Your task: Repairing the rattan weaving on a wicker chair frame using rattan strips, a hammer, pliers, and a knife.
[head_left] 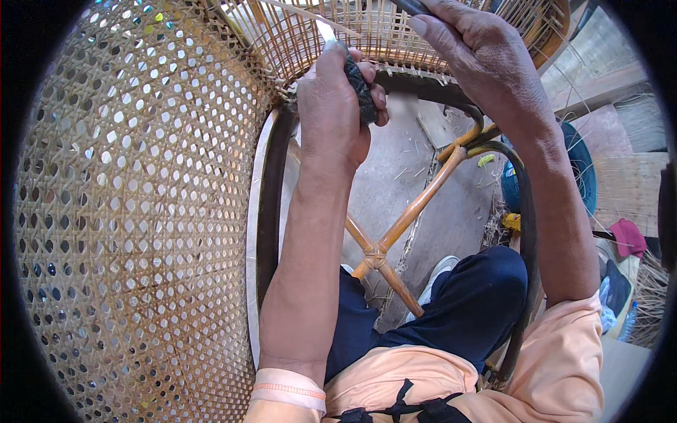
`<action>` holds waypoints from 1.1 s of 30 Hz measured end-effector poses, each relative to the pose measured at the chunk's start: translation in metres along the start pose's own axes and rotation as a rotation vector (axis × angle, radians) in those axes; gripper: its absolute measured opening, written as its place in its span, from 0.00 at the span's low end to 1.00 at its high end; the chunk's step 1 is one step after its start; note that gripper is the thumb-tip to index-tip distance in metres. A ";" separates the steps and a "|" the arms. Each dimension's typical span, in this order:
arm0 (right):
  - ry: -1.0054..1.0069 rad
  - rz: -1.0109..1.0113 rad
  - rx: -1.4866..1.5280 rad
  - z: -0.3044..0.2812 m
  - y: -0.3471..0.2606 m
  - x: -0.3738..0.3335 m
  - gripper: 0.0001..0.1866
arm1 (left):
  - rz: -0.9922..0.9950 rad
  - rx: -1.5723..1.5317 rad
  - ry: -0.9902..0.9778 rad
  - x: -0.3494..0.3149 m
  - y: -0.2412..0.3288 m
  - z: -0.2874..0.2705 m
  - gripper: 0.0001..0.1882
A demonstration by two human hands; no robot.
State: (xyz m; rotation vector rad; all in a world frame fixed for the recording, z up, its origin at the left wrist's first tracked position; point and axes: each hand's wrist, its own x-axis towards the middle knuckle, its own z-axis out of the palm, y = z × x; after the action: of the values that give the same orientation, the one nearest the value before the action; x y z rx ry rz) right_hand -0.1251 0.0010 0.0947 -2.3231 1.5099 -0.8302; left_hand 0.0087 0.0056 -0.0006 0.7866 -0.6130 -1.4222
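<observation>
In my left hand point(330, 106) is a knife point(362, 88) with a dark wrapped handle and a short bright blade pointing up, close to a pale cane strip. My right hand point(479, 49) is closed around a dark rod point(411, 6), mostly cut off by the upper edge, so its kind cannot be told. Both hands are at the far side of a rattan chair frame, by its open-weave cane panel point(402, 46), where loose strip ends stick out. A finer woven cane panel point(141, 211) with many holes fills the left side.
Crossed rattan poles point(377, 254) span the frame between my legs. On the right are a blue-green tub point(580, 166), a pink cap point(627, 237), a plastic bottle point(627, 321) and a bundle of thin strips point(654, 289). Cane scraps lie on the floor.
</observation>
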 end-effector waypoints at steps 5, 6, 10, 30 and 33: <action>0.202 -0.276 0.091 0.034 0.036 0.003 0.18 | -0.024 0.004 0.035 -0.001 -0.001 0.004 0.13; 0.201 -0.276 0.093 0.034 0.042 0.004 0.18 | -0.024 0.006 0.036 -0.001 -0.001 0.004 0.13; 0.049 -0.182 -0.111 0.029 0.034 0.001 0.18 | 0.023 0.058 0.041 -0.005 -0.002 0.001 0.14; 0.032 -0.239 -0.090 0.037 0.041 0.001 0.16 | -0.002 0.003 0.066 -0.003 0.006 0.000 0.12; 0.058 -0.116 -0.061 0.024 0.048 -0.003 0.18 | -0.015 -0.021 0.063 -0.002 0.003 0.000 0.13</action>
State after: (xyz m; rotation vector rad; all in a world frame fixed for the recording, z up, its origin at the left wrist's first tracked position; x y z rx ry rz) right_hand -0.1488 -0.0194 0.0505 -2.4707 1.4545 -0.8997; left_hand 0.0104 0.0078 0.0015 0.8176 -0.5441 -1.4101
